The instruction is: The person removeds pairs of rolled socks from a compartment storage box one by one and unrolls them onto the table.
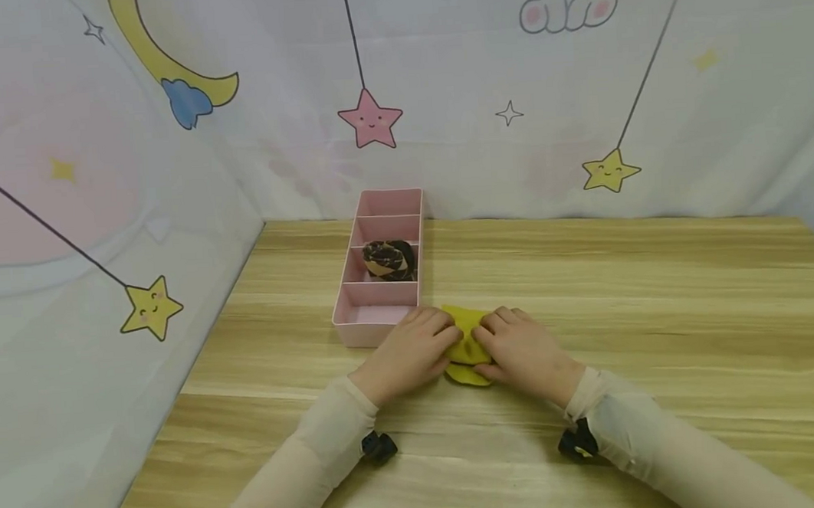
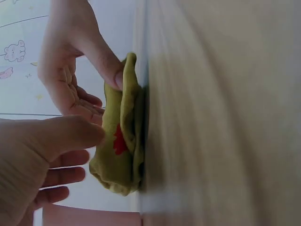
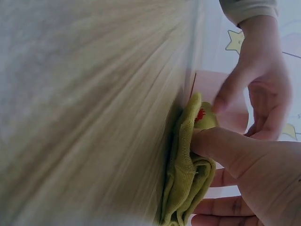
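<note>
A folded yellow-green knitted sock [image 1: 469, 348] lies on the wooden table between both hands, a red motif on its side in the left wrist view. At its right edge, the right hand [image 1: 528, 355] grips the folded layers, with the thumb [image 3: 211, 141] pressed into the fold. My left hand [image 1: 412, 352] is at the other edge; its thumb tip [image 2: 89, 134] meets the cloth while its loosely bent fingers [image 2: 66, 175] stand apart from it. Just beyond the left hand is a pink divided box [image 1: 356, 335]. One compartment holds a rolled, dark patterned cloth bundle [image 1: 388, 261].
The box stands lengthwise, reaching toward the back edge of the wooden table [image 1: 630, 288]. A pale curtain [image 1: 458, 167] printed with stars and a moon hangs behind the table and along its left side. Small black devices [image 1: 379, 446] are strapped at both wrists.
</note>
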A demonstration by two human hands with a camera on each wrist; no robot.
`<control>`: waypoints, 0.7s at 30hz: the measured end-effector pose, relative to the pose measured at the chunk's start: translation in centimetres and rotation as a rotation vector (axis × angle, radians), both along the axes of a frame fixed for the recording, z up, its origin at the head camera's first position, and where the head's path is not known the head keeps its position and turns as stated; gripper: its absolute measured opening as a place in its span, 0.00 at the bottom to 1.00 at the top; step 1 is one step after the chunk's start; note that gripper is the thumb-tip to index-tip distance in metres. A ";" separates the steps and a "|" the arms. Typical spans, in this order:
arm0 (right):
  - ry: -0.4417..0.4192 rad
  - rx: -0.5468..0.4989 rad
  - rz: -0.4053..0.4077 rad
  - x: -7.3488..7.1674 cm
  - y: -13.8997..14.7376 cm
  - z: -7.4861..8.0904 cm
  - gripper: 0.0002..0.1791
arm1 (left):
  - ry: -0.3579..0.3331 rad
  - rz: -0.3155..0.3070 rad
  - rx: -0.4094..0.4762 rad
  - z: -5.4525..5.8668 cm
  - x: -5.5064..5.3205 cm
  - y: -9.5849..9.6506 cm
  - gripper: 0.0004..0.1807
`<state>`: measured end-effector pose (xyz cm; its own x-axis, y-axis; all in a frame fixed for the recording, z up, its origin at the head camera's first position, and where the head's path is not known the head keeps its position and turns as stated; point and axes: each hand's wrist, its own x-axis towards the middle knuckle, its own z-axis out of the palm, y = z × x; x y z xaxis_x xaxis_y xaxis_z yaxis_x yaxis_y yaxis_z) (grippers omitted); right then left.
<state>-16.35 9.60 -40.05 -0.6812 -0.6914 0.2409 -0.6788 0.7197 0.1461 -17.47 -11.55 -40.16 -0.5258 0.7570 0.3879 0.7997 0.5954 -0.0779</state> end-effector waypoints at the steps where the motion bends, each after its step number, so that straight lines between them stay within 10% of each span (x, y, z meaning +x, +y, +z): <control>1: -0.001 -0.001 -0.001 0.0 0.0 0.0 0.25 | 0.012 -0.011 0.043 0.0 0.1 -0.2 0.10; 10: -0.036 -0.009 -0.005 -0.5 -0.2 0.1 0.22 | 0.078 -0.102 0.252 -0.7 1.1 -1.1 0.09; 21: -0.071 -0.008 -0.039 -0.4 -0.2 0.4 0.18 | 0.008 -0.035 0.269 -2.6 3.1 -0.6 0.09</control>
<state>-16.71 9.42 -39.62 -0.7235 -0.6619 0.1959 -0.6583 0.7470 0.0927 -14.39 -12.11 -42.79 -0.4972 0.6438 0.5816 0.8201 0.5675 0.0728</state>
